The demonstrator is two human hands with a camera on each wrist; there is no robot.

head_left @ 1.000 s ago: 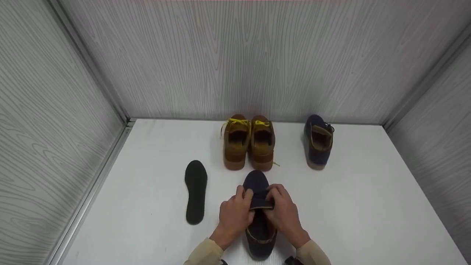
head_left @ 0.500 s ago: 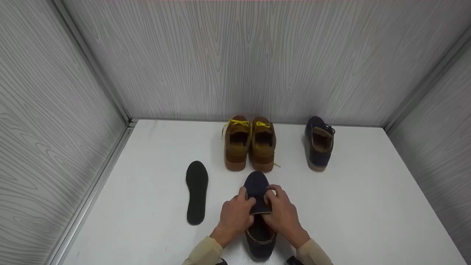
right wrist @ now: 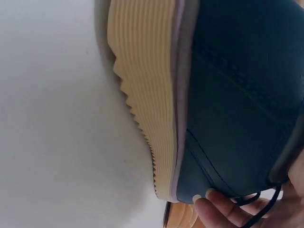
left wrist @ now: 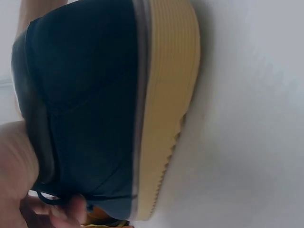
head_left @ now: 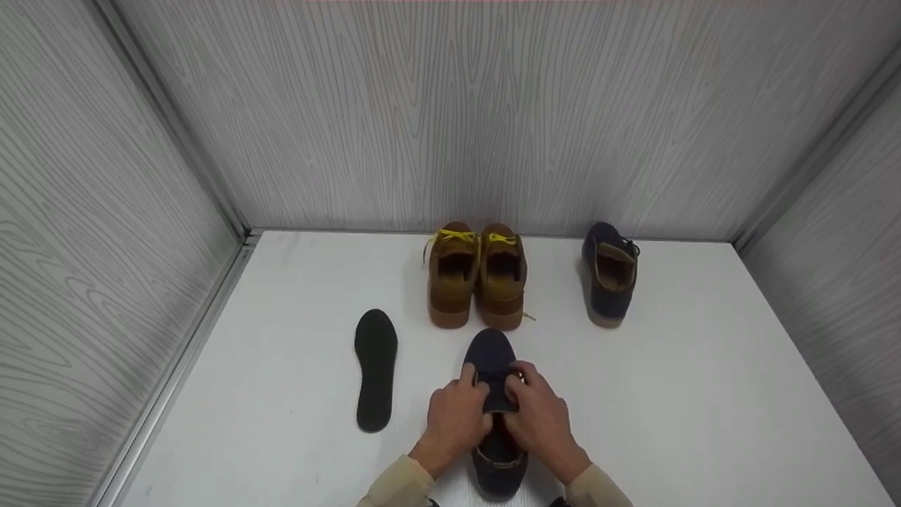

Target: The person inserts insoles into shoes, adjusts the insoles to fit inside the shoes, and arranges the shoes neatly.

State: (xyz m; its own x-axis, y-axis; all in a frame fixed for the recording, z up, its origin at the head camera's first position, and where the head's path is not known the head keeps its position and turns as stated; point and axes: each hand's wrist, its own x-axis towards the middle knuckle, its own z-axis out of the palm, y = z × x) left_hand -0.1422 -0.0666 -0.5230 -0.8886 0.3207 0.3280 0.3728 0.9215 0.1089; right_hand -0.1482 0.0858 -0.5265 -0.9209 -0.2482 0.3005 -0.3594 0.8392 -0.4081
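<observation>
A navy lace-up shoe (head_left: 490, 348) stands on the white table in front of me, toe pointing away. Its tongue (head_left: 498, 401) lies between my two hands, over the front of the opening. My left hand (head_left: 454, 419) grips the shoe's upper at the left of the tongue, fingers curled. On the other side my right hand (head_left: 542, 422) does likewise, and its fingertips (right wrist: 216, 209) touch the upper near the dark lace (right wrist: 263, 213). The ribbed tan sole (left wrist: 168, 71) shows in the left wrist view. Parts of the tongue and laces are hidden by my fingers.
To the left lies a dark insole (head_left: 376, 370). Two brown shoes (head_left: 450, 289) with yellow laces stand side by side near the back wall (head_left: 450, 120). Another navy shoe (head_left: 610, 278) stands at the back right. Grey wood-grain panels enclose the table (head_left: 704, 394).
The raised tongue has come down flatter, its edge shifting slightly toward me. Both hands have drawn a little nearer to me along the shoe. The insole and other shoes have stayed put.
</observation>
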